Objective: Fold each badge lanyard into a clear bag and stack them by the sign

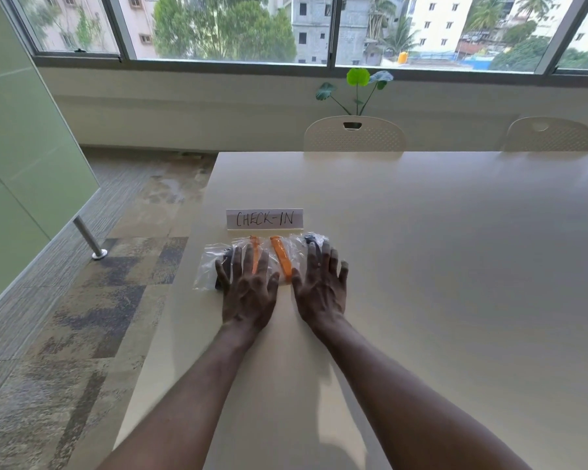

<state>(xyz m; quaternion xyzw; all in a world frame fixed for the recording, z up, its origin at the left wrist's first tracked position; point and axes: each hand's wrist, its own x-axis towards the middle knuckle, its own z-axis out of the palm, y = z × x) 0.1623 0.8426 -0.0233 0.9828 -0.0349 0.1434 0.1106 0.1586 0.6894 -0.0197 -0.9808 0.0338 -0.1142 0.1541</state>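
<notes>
So the clear bags [207, 266] sit side by side on the table [421, 266], right in front of the CHECK-IN sign [264, 219]. There are orange lanyards [280, 257] in the middle ones and something dark in the outer ones, maybe clips, hard to tell through the plastic. Left hand [248, 295] and right hand [319, 293] both lie palm-down on the bags, fingers straight and spread, gripping nothing.

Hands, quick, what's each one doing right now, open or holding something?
Left hand: open, fingers spread flat, pressing on the clear bags.
Right hand: open, fingers spread flat, fingertips on the bags' right end.
</notes>
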